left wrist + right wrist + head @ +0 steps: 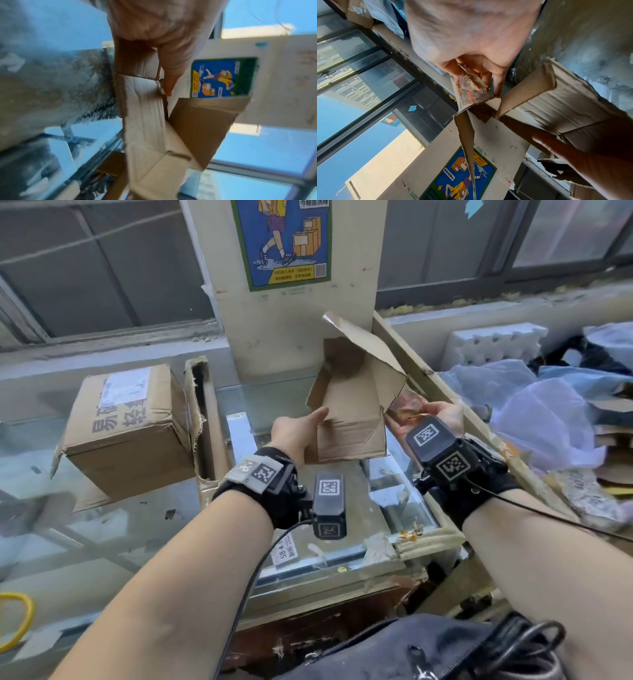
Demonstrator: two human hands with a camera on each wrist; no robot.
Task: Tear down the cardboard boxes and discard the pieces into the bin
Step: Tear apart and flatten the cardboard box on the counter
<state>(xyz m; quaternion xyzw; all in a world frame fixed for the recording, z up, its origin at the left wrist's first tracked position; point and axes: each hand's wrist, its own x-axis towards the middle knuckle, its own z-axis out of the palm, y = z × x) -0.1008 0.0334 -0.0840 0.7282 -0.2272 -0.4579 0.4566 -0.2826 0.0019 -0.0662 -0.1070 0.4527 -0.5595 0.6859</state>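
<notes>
The left hand (pixel 297 433) grips the small open brown cardboard box (pixel 349 419), held up over the glass table (pixel 144 529). The right hand (pixel 442 414) pinches its torn flap with orange printed tape (pixel 406 405), right side.

Plain brown cardboard box (pixel 349 412), orange-printed clear tape (pixel 469 89), blue, yellow and green-bordered poster (pixel 284 241).

A small brown corrugated cardboard box (pixel 349 419) is held up above the glass counter (pixel 102 525), its flaps splayed open, one corner split, with a strip of clear red-printed tape (pixel 467 90) peeling off its right edge. A larger closed brown cardboard box with a white shipping label (pixel 126 426) sits tilted at the left, and beside it a flattened torn cardboard piece (pixel 205 419) stands on edge.
</notes>
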